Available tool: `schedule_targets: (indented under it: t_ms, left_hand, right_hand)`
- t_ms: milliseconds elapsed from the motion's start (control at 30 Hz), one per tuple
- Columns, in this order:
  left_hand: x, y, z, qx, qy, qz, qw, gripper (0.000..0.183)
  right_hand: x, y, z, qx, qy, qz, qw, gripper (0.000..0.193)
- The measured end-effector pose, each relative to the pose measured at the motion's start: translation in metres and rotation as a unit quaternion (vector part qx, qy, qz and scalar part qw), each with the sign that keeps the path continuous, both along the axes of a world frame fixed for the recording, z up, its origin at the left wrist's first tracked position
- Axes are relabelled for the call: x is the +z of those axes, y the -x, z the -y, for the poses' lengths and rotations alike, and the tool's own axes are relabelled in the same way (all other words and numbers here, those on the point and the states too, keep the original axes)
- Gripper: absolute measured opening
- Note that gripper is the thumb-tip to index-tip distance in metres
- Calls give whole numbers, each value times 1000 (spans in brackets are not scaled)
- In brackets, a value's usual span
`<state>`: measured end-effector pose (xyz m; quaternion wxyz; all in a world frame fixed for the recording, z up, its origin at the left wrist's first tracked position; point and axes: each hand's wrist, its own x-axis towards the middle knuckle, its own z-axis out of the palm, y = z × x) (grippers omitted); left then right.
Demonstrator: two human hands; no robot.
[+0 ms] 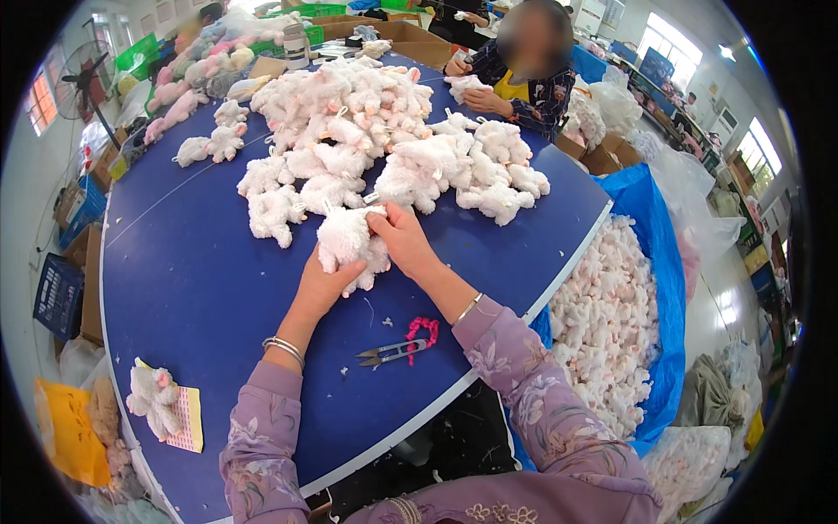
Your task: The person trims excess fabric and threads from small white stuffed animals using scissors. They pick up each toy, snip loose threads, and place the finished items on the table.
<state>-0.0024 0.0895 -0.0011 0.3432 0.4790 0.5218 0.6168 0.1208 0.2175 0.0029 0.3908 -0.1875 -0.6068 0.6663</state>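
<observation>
A small white plush toy is held above the blue table, in front of a heap of similar toys. My left hand grips it from below and the left, thumb across its front. At its upper right edge, the fingers of my right hand are pinched on the fluffy fabric, close to a small white tag. What lies under those fingertips is hidden. Nearer me on the table lie grey thread snips with a bright pink braided loop tied to them.
White plush toys are heaped on the table's far half. Another plush toy lies on a yellow-edged paper at the left. To the right stands a blue sack full of small white toys. Across the table, a co-worker holds a toy.
</observation>
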Motion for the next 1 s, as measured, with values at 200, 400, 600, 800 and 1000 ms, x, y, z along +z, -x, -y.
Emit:
schedule_targets:
  t_ms: [200, 400, 600, 800, 1000]
  left_hand:
    - [-4, 11, -2, 61, 19, 168, 984, 33]
    - [-6, 9, -5, 60, -2, 191, 980, 33]
    - [-7, 13, -3, 73, 48, 164, 983, 29]
    - [2, 14, -3, 82, -23, 269, 959, 33]
    - [6, 17, 1, 68, -25, 287, 955, 31]
  right_hand:
    - [17, -2, 15, 34, -23, 73, 996, 19]
    - [19, -8, 9, -23, -87, 103, 991, 21]
    - [16, -7, 2, 9, 17, 91, 996, 23]
    - [20, -11, 5, 52, 68, 101, 991, 34]
    - [16, -5, 20, 81, -64, 123, 987, 30]
